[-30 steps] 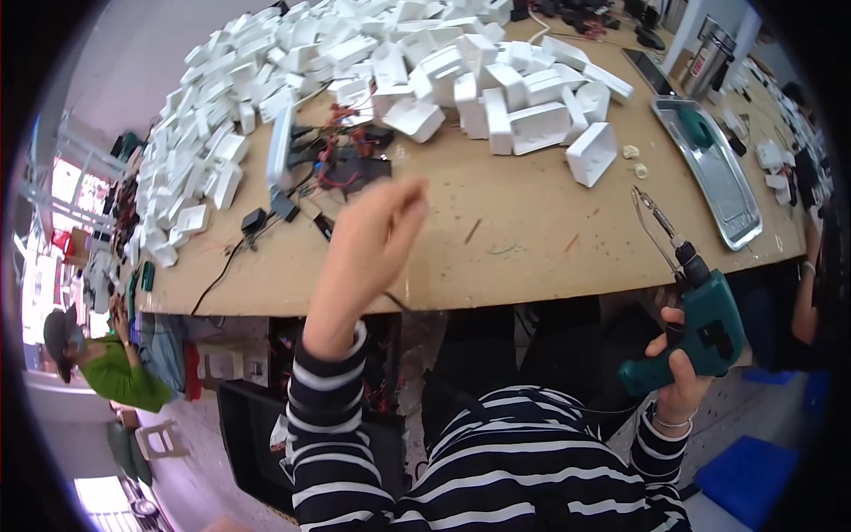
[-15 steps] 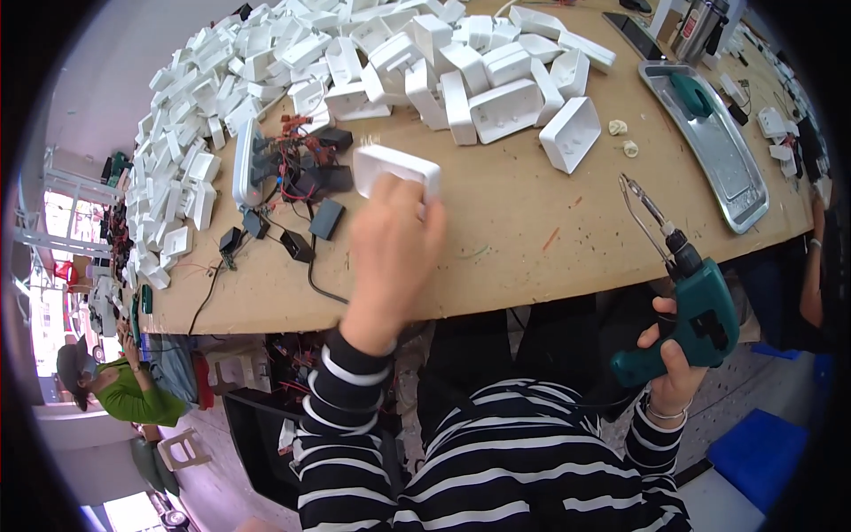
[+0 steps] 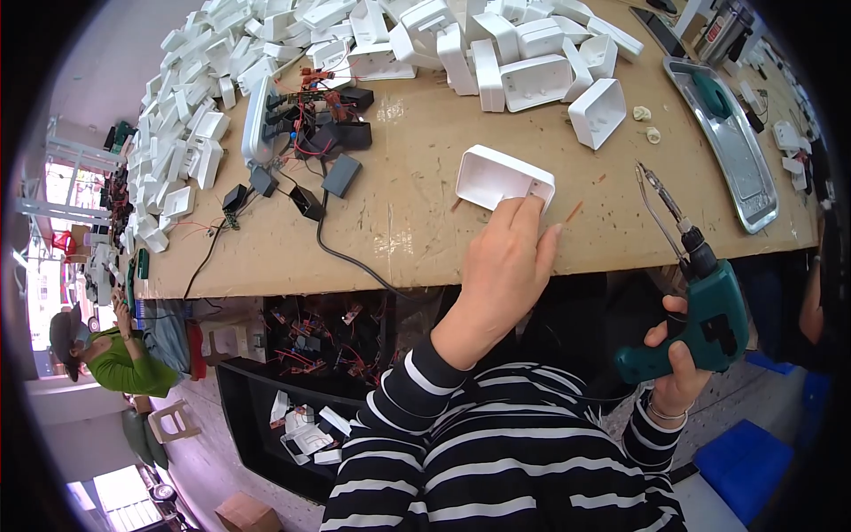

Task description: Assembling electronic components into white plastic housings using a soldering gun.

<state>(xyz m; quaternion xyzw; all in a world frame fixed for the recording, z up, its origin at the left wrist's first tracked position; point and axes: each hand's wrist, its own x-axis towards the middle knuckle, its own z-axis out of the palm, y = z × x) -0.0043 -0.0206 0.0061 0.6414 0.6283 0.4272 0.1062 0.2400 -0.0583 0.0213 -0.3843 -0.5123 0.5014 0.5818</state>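
My left hand (image 3: 510, 262) is closed on the near edge of a white plastic case (image 3: 496, 175), whose hollow side faces up. The case is over the middle of the table; whether it touches the surface I cannot tell. In my right hand (image 3: 681, 363) is a green soldering gun (image 3: 716, 310), held at the table's front edge with its long metal tip pointing up and away. The tip is apart from the case, to its right. Another white case (image 3: 597, 113) stands farther back, near two small pale lumps (image 3: 653, 135).
White cases (image 3: 443, 53) are heaped along the back and left. Black parts with red wires (image 3: 324, 124) lie at the left, trailing a black cable (image 3: 350, 257). A metal tray (image 3: 727, 160) is at the right. Below the table, a black bin (image 3: 253, 434) holds parts. A person in green (image 3: 133, 363) is far left.
My left hand has carried the white case to the right and nearer to me, and its hollow side has come into view. The soldering gun has hardly moved. The view has shifted slightly.
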